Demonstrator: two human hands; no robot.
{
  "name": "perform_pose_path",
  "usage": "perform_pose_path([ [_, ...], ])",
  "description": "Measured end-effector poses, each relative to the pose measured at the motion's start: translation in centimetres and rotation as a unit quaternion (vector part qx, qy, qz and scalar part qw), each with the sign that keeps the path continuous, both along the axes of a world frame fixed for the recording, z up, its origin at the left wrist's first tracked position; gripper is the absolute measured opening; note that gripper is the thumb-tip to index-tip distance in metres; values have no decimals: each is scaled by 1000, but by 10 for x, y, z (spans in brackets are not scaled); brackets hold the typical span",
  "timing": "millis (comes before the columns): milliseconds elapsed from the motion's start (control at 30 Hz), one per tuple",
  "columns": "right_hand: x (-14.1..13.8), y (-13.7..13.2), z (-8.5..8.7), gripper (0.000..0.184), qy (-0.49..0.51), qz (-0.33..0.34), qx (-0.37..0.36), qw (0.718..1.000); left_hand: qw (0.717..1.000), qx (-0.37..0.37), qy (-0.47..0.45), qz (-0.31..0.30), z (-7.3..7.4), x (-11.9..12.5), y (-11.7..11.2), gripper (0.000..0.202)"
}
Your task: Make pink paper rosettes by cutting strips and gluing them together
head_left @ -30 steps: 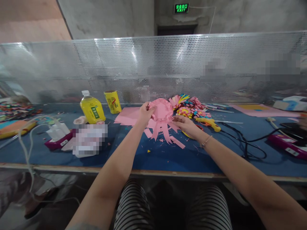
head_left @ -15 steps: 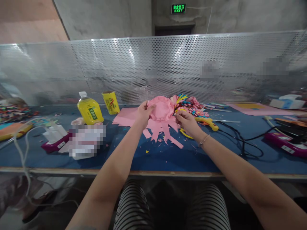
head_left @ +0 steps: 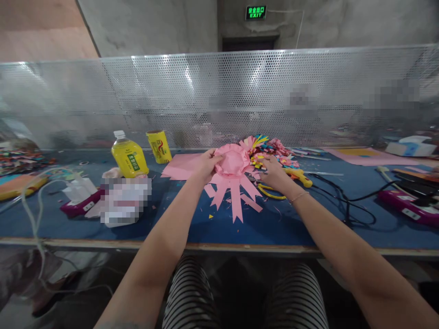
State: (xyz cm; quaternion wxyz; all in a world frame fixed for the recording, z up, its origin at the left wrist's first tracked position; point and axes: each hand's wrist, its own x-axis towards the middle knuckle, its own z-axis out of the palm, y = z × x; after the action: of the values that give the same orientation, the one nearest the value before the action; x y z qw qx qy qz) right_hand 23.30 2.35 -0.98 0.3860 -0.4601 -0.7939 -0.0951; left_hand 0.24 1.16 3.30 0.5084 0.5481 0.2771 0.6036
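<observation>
Pink paper rosette (head_left: 233,161) pinched by left hand (head_left: 206,165), right hand (head_left: 276,173), grip unclear, yellow liquid (head_left: 120,155) in bottle (head_left: 129,157)

The person's left hand (head_left: 206,165) is holding a pink pleated paper rosette (head_left: 233,161) by its left edge, while notched tails are fanning out below it over the blue tabletop (head_left: 212,235). The right hand (head_left: 277,174) is hovering by a heap of multicoloured paper decorations (head_left: 276,147); its fingertips are blending into the colours, too small to read. A yellow glue gun (head_left: 302,177) is lying just beyond that hand. Pink paper sheets (head_left: 181,166) are lying behind the left hand, and a bottle of yellow liquid (head_left: 129,157) is standing farther left.
</observation>
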Motion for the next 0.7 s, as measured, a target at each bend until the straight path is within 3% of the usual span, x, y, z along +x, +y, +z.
perform_pose_path([
  [67,-4,-6,6,38,104,43,-4,994,1000,19,14,16,-3,2,2,19],
  [100,-6,-10,9,36,150,87,-47,984,999,28,21,25,-4,3,3,19],
  [200,-16,-20,10,32,231,246,-248,908,996,61,42,55,-6,4,5,17],
  [267,-23,-24,6,30,256,303,-322,860,992,85,60,73,-7,6,4,16],
  [400,-32,-24,-3,21,325,329,-342,818,979,133,111,103,-9,8,2,14],
  [567,-35,-24,-2,21,363,328,-366,792,968,164,155,115,-12,7,4,15],
  [700,-34,-24,-2,24,384,330,-360,784,978,133,147,56,-11,5,2,18],
])
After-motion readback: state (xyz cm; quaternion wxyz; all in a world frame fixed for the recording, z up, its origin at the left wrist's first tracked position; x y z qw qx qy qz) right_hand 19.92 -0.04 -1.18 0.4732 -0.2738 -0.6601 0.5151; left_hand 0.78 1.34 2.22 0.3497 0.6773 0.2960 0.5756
